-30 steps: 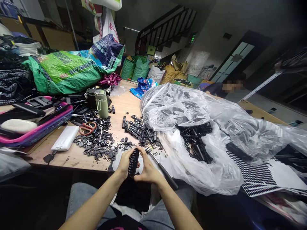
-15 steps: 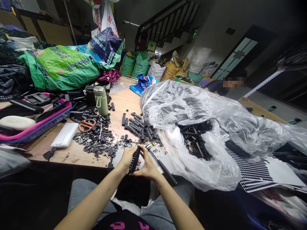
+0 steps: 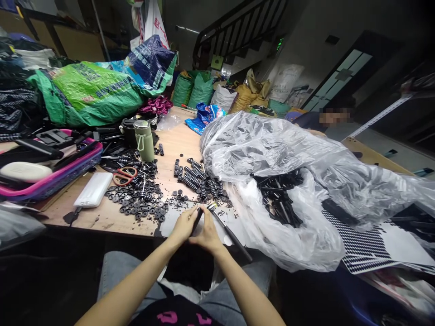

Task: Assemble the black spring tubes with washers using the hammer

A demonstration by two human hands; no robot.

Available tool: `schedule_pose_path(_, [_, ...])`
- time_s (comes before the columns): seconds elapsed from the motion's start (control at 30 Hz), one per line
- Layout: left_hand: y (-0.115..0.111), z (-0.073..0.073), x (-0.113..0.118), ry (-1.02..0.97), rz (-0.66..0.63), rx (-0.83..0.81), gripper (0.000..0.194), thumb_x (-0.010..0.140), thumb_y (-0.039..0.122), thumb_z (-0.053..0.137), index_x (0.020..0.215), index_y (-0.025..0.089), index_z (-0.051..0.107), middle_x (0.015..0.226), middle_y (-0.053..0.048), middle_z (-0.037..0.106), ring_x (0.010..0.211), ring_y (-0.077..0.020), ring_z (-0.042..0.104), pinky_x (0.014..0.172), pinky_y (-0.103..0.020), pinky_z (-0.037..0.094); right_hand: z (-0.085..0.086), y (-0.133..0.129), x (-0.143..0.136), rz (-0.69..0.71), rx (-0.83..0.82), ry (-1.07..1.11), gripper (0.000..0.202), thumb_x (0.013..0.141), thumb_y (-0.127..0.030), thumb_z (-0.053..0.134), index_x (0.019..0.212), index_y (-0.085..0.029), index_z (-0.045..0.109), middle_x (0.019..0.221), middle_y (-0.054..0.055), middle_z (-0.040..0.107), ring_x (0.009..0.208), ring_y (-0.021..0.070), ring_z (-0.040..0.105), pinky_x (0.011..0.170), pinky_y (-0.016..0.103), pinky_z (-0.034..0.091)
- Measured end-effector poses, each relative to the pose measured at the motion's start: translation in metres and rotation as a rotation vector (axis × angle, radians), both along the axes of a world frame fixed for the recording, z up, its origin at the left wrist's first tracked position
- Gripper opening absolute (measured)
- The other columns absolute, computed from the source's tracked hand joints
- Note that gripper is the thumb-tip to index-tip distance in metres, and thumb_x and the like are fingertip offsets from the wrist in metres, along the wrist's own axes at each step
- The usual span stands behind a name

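Between my two hands, just over the table's front edge, is a narrow black part with a long flat side. My left hand wraps round it from the left, fingers closed. From the right, my right hand grips the same part, its fingertips meeting the left ones at the top end. Most of the part is hidden by the fingers. Right beside my right hand lies a hammer with a dark handle, on a pale sheet. Beyond the hands are black-and-white patterned rollers and small black discs.
A clear plastic bag bulges over the right side, with black parts in its opening. On the left are scissors, a white power bank, a green flask and a pink-rimmed basket. A person sits beyond the bag.
The black part has turned in my hands: its lettered or patterned face, visible before, is now mostly covered. My fingers have closed further round it. The view has shifted slightly.
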State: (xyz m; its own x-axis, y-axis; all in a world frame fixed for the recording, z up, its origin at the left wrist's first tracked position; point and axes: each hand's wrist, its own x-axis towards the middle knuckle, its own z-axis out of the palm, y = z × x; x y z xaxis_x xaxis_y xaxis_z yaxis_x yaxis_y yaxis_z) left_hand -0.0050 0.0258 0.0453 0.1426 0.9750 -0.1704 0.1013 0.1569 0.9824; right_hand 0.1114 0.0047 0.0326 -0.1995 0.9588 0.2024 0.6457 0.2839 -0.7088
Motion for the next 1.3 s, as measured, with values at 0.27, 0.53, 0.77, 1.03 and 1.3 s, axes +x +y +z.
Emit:
schedule_pose_path(0.27, [-0.010, -0.034, 0.014, 0.689, -0.148, 0.468, 0.045, 0.076, 0.011, 0.038, 0.121, 0.012, 0.042, 0.093, -0.012, 0.051, 0.086, -0.0204, 0.050, 0.078, -0.037, 0.042, -0.026, -0.003, -0.006, -0.158, 0.095, -0.335, 0.063, 0.065, -0.011, 0.040, 0.126, -0.005, 0.027, 0.126, 0.017, 0.036, 0.117, 0.0266, 0.031, 0.097, 0.046, 0.024])
schedule_pose_path(0.53, [0.008, -0.043, -0.007, 0.847, -0.279, 0.691, 0.043, 0.076, 0.003, 0.033, 0.116, 0.014, 0.046, 0.095, -0.011, 0.055, 0.089, -0.0185, 0.050, 0.077, -0.032, 0.043, -0.005, -0.012, 0.038, -0.376, -0.052, -0.581, 0.047, 0.073, -0.032, 0.051, 0.117, -0.015, 0.042, 0.119, 0.015, 0.041, 0.109, 0.0303, 0.038, 0.086, 0.044, 0.034])
schedule_pose_path(0.77, [0.010, -0.036, -0.025, 1.037, -0.266, 0.831, 0.045, 0.076, 0.002, 0.032, 0.115, 0.020, 0.047, 0.100, -0.010, 0.058, 0.088, -0.0200, 0.051, 0.082, -0.043, 0.036, 0.019, -0.021, 0.069, -0.427, -0.201, -0.628, 0.031, 0.089, -0.035, 0.024, 0.084, -0.019, 0.050, 0.072, 0.006, 0.057, 0.066, 0.0195, 0.055, 0.057, 0.027, 0.037])
schedule_pose_path(1.03, [0.002, -0.038, -0.012, 1.139, -0.238, 0.815, 0.042, 0.080, 0.007, 0.029, 0.118, 0.013, 0.045, 0.107, -0.013, 0.057, 0.100, -0.0236, 0.049, 0.091, -0.046, 0.028, 0.033, -0.028, 0.035, -0.301, -0.248, -0.578, 0.035, 0.091, -0.036, 0.018, 0.082, -0.019, 0.047, 0.062, 0.003, 0.058, 0.056, 0.0178, 0.057, 0.050, 0.024, 0.031])
schedule_pose_path(1.3, [-0.013, -0.058, 0.011, 1.057, -0.275, 0.852, 0.051, 0.079, 0.023, 0.033, 0.126, 0.003, 0.032, 0.128, -0.019, 0.039, 0.123, -0.0264, 0.028, 0.101, -0.045, 0.018, 0.047, -0.030, -0.008, -0.099, -0.104, -0.555, 0.037, 0.091, -0.034, 0.015, 0.090, -0.017, 0.048, 0.072, 0.006, 0.062, 0.062, 0.0180, 0.059, 0.052, 0.024, 0.034])
